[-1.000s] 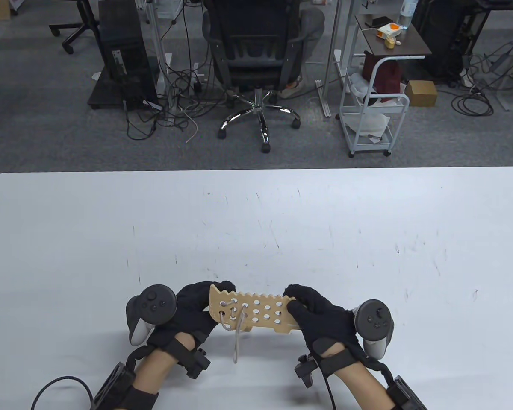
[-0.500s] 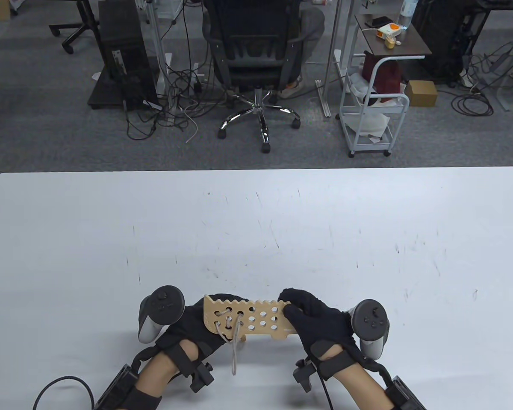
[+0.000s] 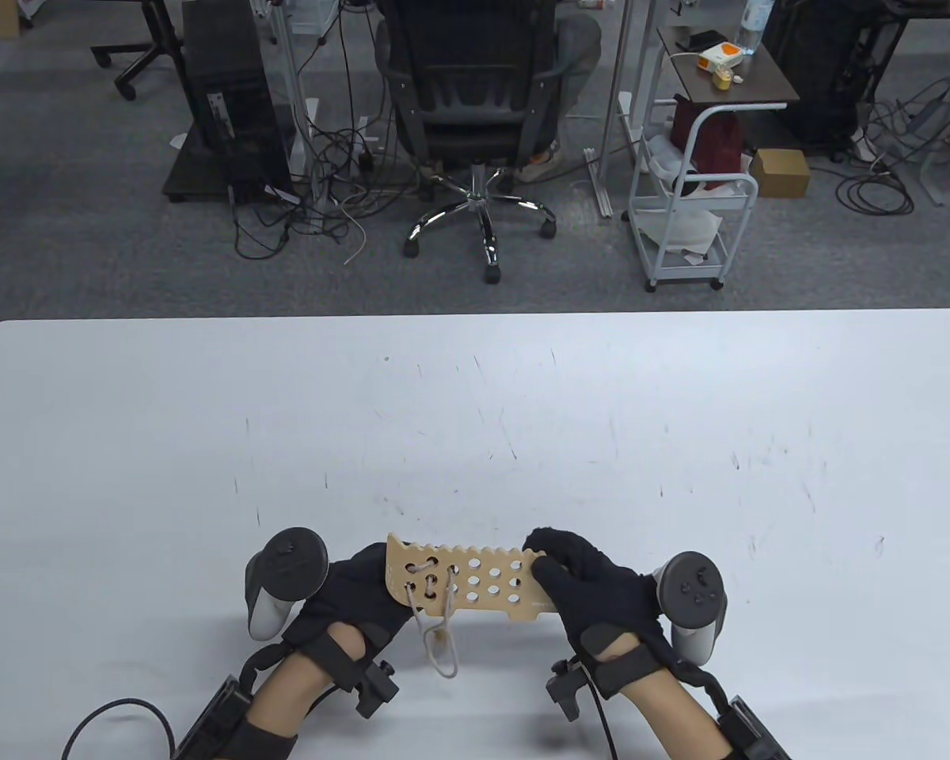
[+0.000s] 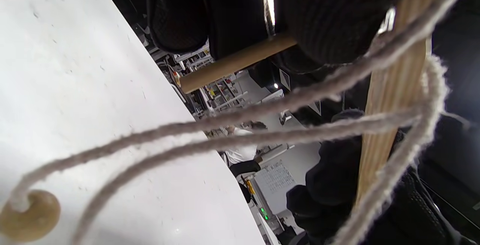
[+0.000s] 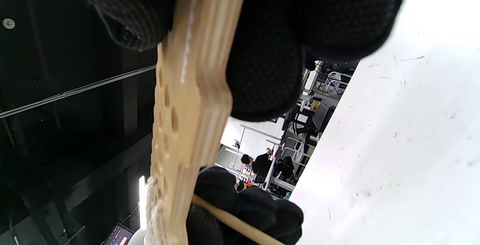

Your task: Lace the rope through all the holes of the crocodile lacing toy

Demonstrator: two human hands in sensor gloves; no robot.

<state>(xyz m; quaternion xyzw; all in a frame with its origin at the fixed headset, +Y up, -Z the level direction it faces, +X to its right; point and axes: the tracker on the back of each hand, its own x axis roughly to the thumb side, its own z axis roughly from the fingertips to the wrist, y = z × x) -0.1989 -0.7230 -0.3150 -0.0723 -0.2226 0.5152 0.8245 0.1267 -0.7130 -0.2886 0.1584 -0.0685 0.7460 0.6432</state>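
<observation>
A white table (image 3: pixel 475 412) with faint scuff marks is filling the lower half of the table view, its far corners rounded. Beyond it, grey carpet (image 3: pixel 63 237) is covering the floor. A black office chair (image 3: pixel 475 103) on a chrome star base is standing opposite the table, with someone's shoe showing beside it. Left of the chair, a black computer tower (image 3: pixel 226 103) is sitting among loose tangled cables (image 3: pixel 317 198). To the right, a white wheeled cart (image 3: pixel 693 214) is holding what may be crumpled paper or bags, under a small dark side table (image 3: pixel 732 75). A cardboard box (image 3: pixel 780 172) is lying on the carpet nearby.
</observation>
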